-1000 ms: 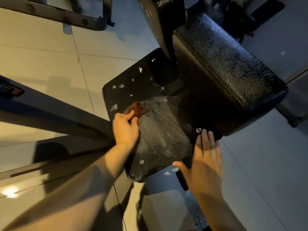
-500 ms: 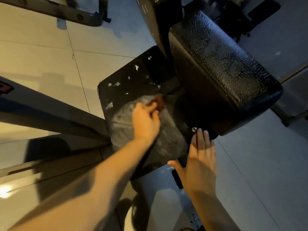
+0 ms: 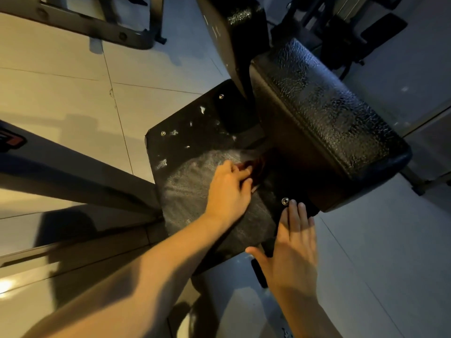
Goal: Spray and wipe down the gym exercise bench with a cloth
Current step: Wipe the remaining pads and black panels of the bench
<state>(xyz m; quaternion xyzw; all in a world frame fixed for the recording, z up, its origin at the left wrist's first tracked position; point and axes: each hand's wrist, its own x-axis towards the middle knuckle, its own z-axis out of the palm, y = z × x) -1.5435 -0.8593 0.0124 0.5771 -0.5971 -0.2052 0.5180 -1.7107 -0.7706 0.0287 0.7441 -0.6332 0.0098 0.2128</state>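
A black flat bench panel [image 3: 190, 147] with metal studs and white flecks lies below me, a greyish wiped patch across its middle. My left hand [image 3: 228, 191] presses a small reddish-brown cloth [image 3: 255, 167] onto the panel, fingers curled over it, close under the thick cracked black pad [image 3: 324, 118]. The cloth is mostly hidden by my fingers and the pad's shadow. My right hand [image 3: 294, 242] rests flat on the panel's near right corner, fingers straight, tips beside a stud [image 3: 284, 201].
A tiled floor [image 3: 73, 93] surrounds the bench. A dark metal beam [image 3: 73, 176] runs in from the left to the panel. Another frame [image 3: 92, 25] stands at the top left, more gym equipment [image 3: 346, 25] at the top right.
My left hand has swept the cloth from the panel's left side rightward to under the thick pad, widening the wiped patch. My right hand has stayed on the corner.
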